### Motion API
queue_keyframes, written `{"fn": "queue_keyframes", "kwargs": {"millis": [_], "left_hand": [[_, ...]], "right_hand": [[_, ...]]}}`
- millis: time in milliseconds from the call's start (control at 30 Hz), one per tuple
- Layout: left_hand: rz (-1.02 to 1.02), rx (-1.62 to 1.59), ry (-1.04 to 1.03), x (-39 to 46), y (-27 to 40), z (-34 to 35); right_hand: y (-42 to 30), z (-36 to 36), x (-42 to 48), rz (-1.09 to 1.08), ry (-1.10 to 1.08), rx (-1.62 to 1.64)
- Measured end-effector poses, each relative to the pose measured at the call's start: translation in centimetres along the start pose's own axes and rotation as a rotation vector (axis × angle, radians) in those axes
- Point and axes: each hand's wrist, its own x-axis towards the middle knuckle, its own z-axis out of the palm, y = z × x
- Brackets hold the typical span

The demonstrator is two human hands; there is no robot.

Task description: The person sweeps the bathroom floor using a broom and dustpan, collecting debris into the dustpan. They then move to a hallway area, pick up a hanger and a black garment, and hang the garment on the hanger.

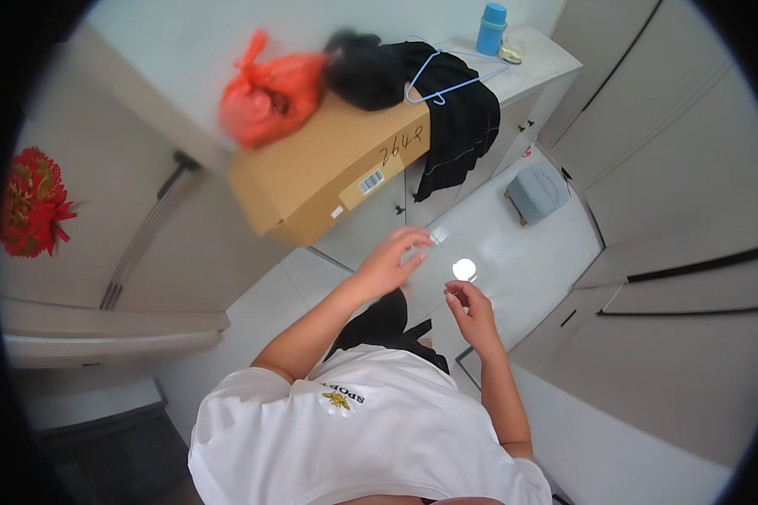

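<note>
My left hand (388,262) hangs in the air in front of the cardboard box (335,164), apart from it, with fingers loosely curved and nothing in them. To its right, over the tiled floor, my right hand (472,312) is also bare, thumb and fingers bent but apart. The long box lies on a white cabinet (543,72) and bears handwriting and a barcode label. Black clothing (464,126) drapes over the cabinet front beside the box. A light blue clothes hanger (458,87) rests on that cloth.
A tied red plastic bag (275,101) and a blurred black item (366,76) sit on the box. A blue flask (491,31) and a glass jar (511,52) stand at the cabinet's far end. A grey stool (539,192) is on the floor; wardrobe doors (669,126) rise at right.
</note>
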Motion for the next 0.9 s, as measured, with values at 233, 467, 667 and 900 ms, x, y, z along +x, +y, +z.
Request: {"fn": "queue_keyframes", "kwargs": {"millis": [233,467,667,900], "left_hand": [[0.097,0.281,0.380,14.8,-0.4,-6.7],[-0.014,0.591,0.416,22.1,-2.8,-8.7],[-0.062,0.722,0.358,23.8,-2.6,-9.0],[-0.154,0.667,0.362,24.5,-3.4,-8.7]], "right_hand": [[1.3,-2.2,7.9,0.056,-0.011,-0.008],[-0.6,-5.2,17.1,0.044,-0.022,-0.072],[-1.3,-6.7,24.0,-0.034,-0.110,-0.117],[-3.3,-9.6,33.0,-0.221,-0.152,-0.151]]}}
